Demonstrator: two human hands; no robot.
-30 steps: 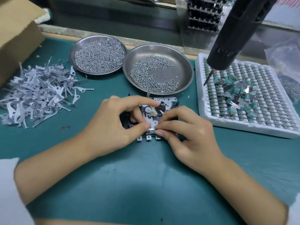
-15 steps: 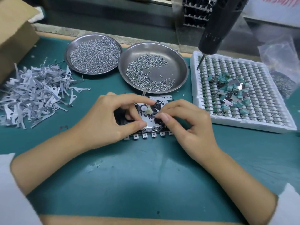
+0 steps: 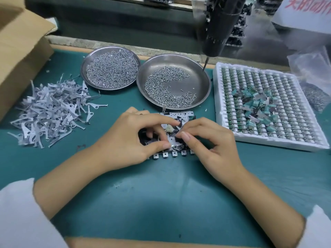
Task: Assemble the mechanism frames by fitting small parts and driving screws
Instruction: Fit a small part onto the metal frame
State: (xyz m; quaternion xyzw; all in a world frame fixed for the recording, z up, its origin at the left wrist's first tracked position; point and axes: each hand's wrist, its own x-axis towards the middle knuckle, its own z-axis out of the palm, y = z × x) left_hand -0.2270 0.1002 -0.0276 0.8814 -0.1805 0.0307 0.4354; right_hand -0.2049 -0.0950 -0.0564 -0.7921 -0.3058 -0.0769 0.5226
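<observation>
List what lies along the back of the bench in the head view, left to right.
Cardboard box → pile of flat metal levers → full screw dish → half-empty screw dish → white foam tray of green parts → clear bag.

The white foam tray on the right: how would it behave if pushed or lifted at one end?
The foam tray probably slides easily on the green mat, looking light. Lifted unevenly, the loose teal parts heaped on top would likely spill. Its ragged edges suggest it crumbles.

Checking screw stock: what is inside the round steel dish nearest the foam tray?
The right-hand dish holds loose small screws in a crescent along its left and near sides; the rest is bare metal. Nothing covers it.
</observation>
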